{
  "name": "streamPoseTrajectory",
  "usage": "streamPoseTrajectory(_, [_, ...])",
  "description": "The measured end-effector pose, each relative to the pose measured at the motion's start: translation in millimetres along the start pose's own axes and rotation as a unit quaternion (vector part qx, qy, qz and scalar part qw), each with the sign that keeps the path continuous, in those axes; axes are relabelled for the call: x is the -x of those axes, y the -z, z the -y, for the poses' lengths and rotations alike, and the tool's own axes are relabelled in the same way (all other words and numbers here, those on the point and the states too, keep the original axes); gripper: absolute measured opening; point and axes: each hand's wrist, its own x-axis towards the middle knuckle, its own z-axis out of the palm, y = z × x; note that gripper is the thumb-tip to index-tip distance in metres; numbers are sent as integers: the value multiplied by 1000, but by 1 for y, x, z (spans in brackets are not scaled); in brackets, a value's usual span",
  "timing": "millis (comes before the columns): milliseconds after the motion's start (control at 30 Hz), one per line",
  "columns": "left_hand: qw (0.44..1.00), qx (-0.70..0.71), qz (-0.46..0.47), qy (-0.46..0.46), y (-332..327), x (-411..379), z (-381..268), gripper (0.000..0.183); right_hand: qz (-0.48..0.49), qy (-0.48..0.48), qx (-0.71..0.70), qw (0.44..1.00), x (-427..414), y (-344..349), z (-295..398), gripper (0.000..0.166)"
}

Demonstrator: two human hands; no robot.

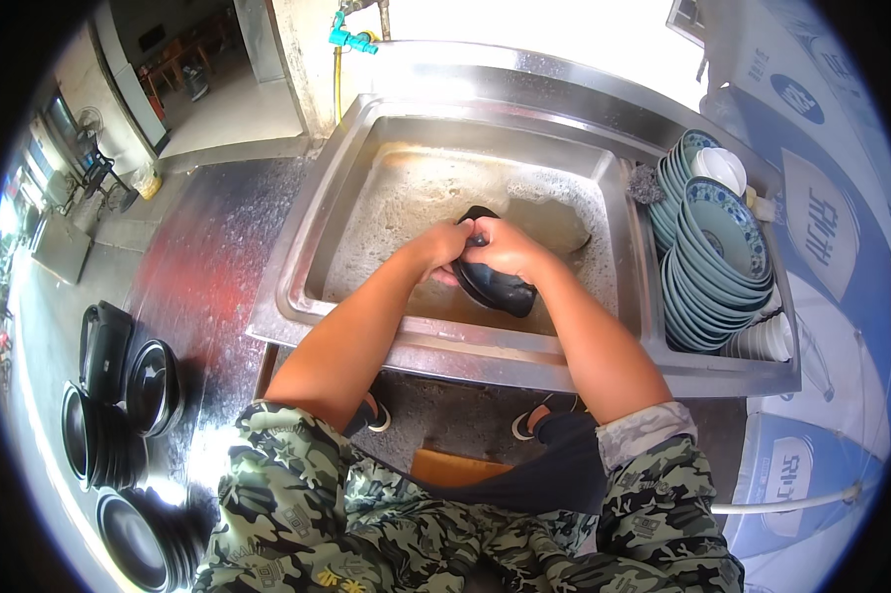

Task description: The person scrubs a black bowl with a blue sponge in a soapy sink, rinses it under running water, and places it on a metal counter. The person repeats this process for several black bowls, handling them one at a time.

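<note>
Both hands are over a stainless-steel sink basin [630, 244] that holds cloudy, foamy water. My left hand [444, 250] grips the near-left edge of a black dish [501, 290], fingers curled around it. From the other side, my right hand [508, 248] holds the same dish, its fingertips meeting those of the left at the rim. The dish is tilted at the water's surface, and its upper part is partly hidden by the fingers. Behind it lies a murky greyish patch [553, 222] without foam; whether something is submerged there I cannot tell.
Blue-green patterned bowls [719, 274], white bowls [719, 170], white cups [760, 339] and a steel wool scrubber [644, 184] crowd the right-hand compartment. A teal tap [352, 38] is at the back left. Black bowls [100, 445] stand stacked at lower left; blue-white printed fabric [823, 215] hangs at right.
</note>
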Motion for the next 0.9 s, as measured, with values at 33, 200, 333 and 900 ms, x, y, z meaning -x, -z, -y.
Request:
streamPoseTrajectory(33, [1000,-4,-19,-11,-1,-3,2,45,26,26,-35,999,0,0,-2,34])
streamPoseTrajectory(200, [989,-57,-119,-66,-2,-11,9,51,101,-38,274,956,-3,-1,7,38])
streamPoseTrajectory(333, [986,-89,-130,-61,-2,0,-1,53,78,-16,221,972,1,1,2,32])
streamPoseTrajectory(900, [955,-198,-196,-103,-2,-12,8,52,119,-128,374,911,4,-1,20,36])
